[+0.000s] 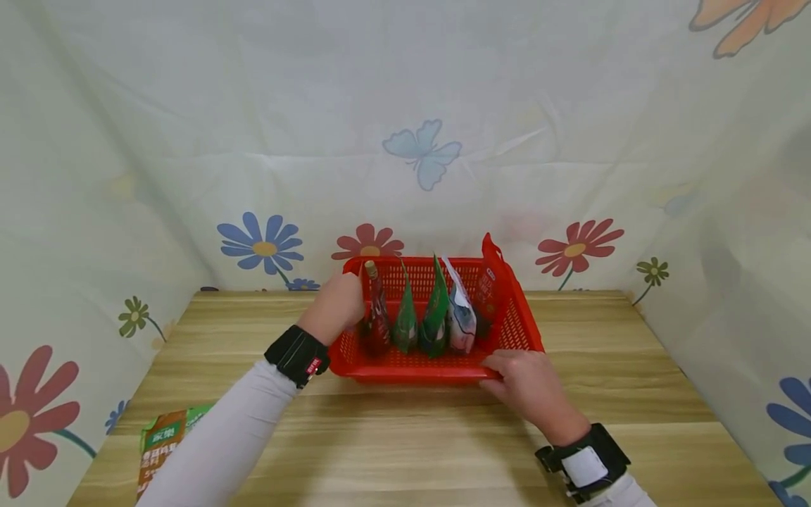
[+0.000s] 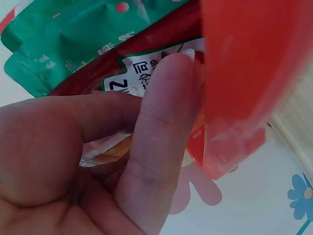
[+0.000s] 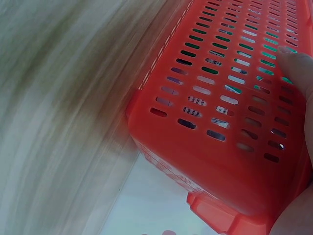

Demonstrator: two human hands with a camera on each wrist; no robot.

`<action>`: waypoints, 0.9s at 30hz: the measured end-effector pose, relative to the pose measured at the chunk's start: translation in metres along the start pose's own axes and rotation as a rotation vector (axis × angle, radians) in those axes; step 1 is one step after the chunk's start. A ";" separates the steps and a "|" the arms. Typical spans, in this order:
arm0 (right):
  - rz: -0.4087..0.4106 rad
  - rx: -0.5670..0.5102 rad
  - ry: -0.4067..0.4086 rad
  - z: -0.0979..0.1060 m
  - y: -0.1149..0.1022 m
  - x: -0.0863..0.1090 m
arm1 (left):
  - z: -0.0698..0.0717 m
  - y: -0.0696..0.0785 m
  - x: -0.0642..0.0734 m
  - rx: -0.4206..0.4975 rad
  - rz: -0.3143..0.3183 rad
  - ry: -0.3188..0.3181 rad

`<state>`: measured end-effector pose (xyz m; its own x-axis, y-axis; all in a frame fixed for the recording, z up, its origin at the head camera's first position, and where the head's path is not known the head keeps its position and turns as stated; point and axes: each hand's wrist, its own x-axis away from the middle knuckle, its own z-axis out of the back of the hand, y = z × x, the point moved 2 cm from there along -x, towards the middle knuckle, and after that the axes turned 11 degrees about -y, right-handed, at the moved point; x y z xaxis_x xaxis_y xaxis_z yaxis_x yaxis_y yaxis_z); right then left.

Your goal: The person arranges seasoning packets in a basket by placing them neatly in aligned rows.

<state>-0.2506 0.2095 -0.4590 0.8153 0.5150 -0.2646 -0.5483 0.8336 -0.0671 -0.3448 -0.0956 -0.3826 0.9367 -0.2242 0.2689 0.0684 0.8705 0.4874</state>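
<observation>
A red plastic basket stands on the table with packets upright in a row. They are a slim dark-red one, two green ones, a white-and-pink one and a red one at the right end. My left hand bends over the basket's left end. In the left wrist view its thumb and a finger lie close before the dark-red packet; whether they hold anything is unclear. My right hand grips the front rim near the right corner, its thumb against the slotted wall.
A brown-and-green packet lies at the table's front left, partly covered by my left sleeve. The wooden table meets a flower-patterned curtain behind the basket and along both sides.
</observation>
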 end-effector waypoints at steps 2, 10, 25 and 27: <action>0.008 0.009 0.007 0.000 0.000 0.000 | -0.001 -0.003 0.001 0.020 -0.022 -0.018; 0.007 0.010 0.021 -0.002 0.002 0.001 | 0.011 -0.028 0.029 0.070 -0.030 -0.092; -0.013 0.026 0.027 0.000 -0.002 0.002 | 0.012 -0.138 0.103 -0.220 -0.063 -0.241; -0.019 0.032 0.022 -0.001 -0.002 0.003 | 0.008 -0.157 0.107 -0.237 -0.027 -0.293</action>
<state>-0.2476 0.2092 -0.4605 0.8211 0.4946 -0.2849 -0.5260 0.8495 -0.0412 -0.2576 -0.2596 -0.4236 0.7981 -0.3347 0.5010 0.2016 0.9319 0.3015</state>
